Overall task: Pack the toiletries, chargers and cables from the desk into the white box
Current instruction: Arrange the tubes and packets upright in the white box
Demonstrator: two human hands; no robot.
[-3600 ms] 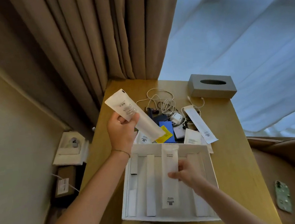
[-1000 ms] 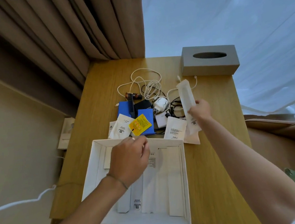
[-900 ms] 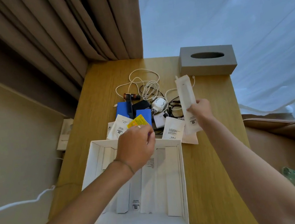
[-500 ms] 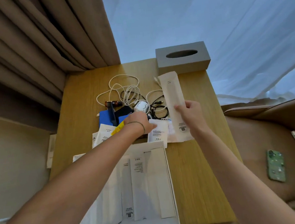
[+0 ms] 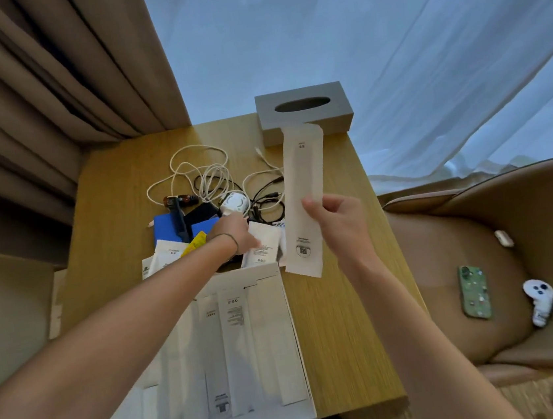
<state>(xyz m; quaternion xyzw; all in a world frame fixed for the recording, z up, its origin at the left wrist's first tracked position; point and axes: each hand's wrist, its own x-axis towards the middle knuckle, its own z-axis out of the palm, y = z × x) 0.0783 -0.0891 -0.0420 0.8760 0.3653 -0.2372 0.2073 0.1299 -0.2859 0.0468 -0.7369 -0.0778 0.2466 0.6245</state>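
The white box [image 5: 290,314] lies open at the desk's near edge with several long white packets lined up inside. My right hand [image 5: 338,221] holds a long white sachet [image 5: 305,199] upright above the desk, just right of the pile. My left hand [image 5: 235,234] reaches over the box's far rim into the pile, fingers resting on a small white pouch [image 5: 262,245]; whether it grips the pouch is unclear. Behind it lie blue boxes [image 5: 167,227], a yellow packet [image 5: 196,242], a round white charger [image 5: 235,204], white cables [image 5: 198,170] and black cables [image 5: 267,203].
A grey tissue box [image 5: 303,111] stands at the desk's far right corner. Brown curtains hang at the left, a sheer curtain behind. A tan chair [image 5: 480,255] at the right carries a green phone [image 5: 474,292], a white controller [image 5: 540,301] and a small white case.
My left hand left the box and reached forward into the pile onto the small white pouch. My right hand lifted the long sachet off the desk and raised it upright.
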